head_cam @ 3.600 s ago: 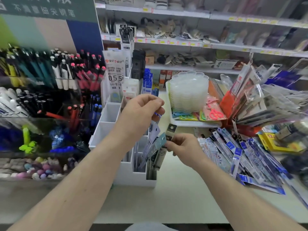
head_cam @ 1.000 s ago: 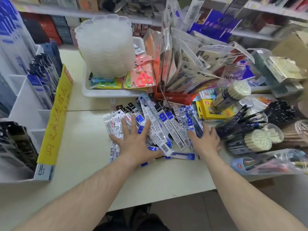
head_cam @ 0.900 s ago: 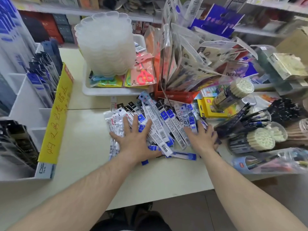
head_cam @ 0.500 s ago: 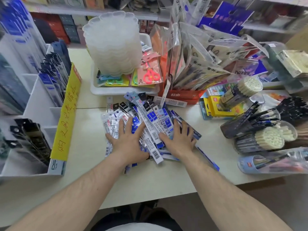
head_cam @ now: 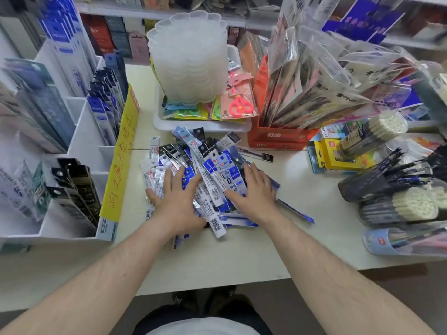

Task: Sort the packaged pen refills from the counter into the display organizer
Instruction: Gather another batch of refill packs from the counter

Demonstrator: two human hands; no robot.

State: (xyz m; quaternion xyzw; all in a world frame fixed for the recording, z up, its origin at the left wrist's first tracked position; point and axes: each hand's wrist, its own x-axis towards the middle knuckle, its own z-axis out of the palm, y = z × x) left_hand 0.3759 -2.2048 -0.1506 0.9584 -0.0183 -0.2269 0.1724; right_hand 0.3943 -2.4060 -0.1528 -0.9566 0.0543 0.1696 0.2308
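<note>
A heap of packaged pen refills (head_cam: 205, 165), blue, black and white sleeves, lies on the cream counter (head_cam: 217, 259) in the middle of the head view. My left hand (head_cam: 176, 201) lies flat on the heap's left side with fingers spread. My right hand (head_cam: 251, 189) presses flat on the right side, and the packs are bunched up between the two. The white display organizer (head_cam: 79, 146) stands at the left with a yellow handwritten sign on its side. Its stepped compartments hold upright dark and blue refill packs.
A white tray (head_cam: 203, 126) behind the heap carries a stack of clear plastic dishes (head_cam: 191, 61) and packaged scissors. A red box of bagged goods (head_cam: 280, 136) stands to its right. Tubs of pens (head_cam: 391, 189) and a yellow box (head_cam: 338, 158) crowd the right edge.
Both hands have slid toward each other across the counter, raking the spread-out refills into a tighter heap. The right hand moved left the most.
</note>
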